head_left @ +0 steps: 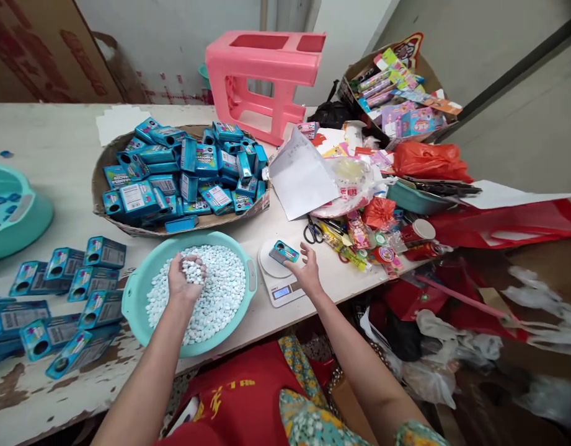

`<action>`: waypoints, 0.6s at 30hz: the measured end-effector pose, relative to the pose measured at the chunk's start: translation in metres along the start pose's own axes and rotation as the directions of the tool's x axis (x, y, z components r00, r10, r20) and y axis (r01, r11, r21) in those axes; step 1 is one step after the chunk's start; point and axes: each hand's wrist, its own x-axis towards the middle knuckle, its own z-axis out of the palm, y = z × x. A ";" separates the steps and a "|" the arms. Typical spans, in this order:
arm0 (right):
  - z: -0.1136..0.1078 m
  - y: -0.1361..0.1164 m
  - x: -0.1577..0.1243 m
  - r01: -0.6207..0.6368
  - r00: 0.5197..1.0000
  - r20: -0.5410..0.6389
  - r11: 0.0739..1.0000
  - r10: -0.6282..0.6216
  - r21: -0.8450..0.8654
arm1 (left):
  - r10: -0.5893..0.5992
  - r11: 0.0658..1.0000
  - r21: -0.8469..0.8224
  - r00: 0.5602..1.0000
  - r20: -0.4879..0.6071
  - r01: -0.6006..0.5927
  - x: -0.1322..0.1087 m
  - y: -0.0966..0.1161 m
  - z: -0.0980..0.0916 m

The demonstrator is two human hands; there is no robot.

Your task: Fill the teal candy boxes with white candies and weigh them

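My left hand (177,282) is cupped palm up around a heap of small white candies (192,271). It is over a mint-green basin (248,272) full of the same candies. To its right, a small white digital scale (280,291) bears one blue candy box (284,251), which has a dark round hole in its end. My right hand (308,269) is beside that box with thumb and fingers apart. The thumb tip is close to the box's lower edge; whether it touches I cannot tell.
A cardboard tray (127,230) piled with blue boxes lies behind the basin. Several similar boxes (97,282) stand at left, near another green basin (38,217). Scissors (313,230), a paper sheet (301,176), wrappers and a pink stool (266,59) crowd the right and back.
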 end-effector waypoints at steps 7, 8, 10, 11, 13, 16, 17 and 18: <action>0.007 -0.048 -0.001 0.045 0.999 0.011 0.998 -0.046 0.033 | -0.178 0.977 -0.117 0.984 0.007 0.177 -0.013 0.000 0.018; 0.006 -0.062 -0.005 0.099 0.994 0.031 0.995 -0.100 0.028 | -0.158 0.980 -0.116 0.987 0.029 0.161 -0.022 0.003 0.026; 0.009 -0.089 -0.017 0.238 0.964 0.119 0.971 -0.237 0.004 | -0.096 0.987 -0.118 0.991 0.095 0.107 -0.045 0.011 0.046; 0.013 -0.101 -0.024 0.306 0.939 0.173 0.952 -0.299 -0.017 | -0.050 0.991 -0.120 0.989 0.138 0.067 -0.057 0.014 0.057; 0.027 -0.119 -0.035 0.416 0.880 0.272 0.908 -0.389 -0.049 | 0.082 0.992 -0.112 0.974 0.210 -0.060 -0.077 0.016 0.078; 0.051 -0.133 -0.046 0.480 0.833 0.346 0.875 -0.431 -0.063 | 0.303 0.953 -0.040 0.925 0.231 -0.302 -0.090 0.011 0.095; 0.058 -0.135 -0.047 0.483 0.830 0.353 0.873 -0.432 -0.065 | 0.360 0.931 -0.017 0.907 0.216 -0.365 -0.091 0.009 0.098; 0.063 -0.137 -0.048 0.481 0.832 0.352 0.874 -0.429 -0.071 | 0.404 0.911 -0.002 0.894 0.195 -0.412 -0.090 0.007 0.098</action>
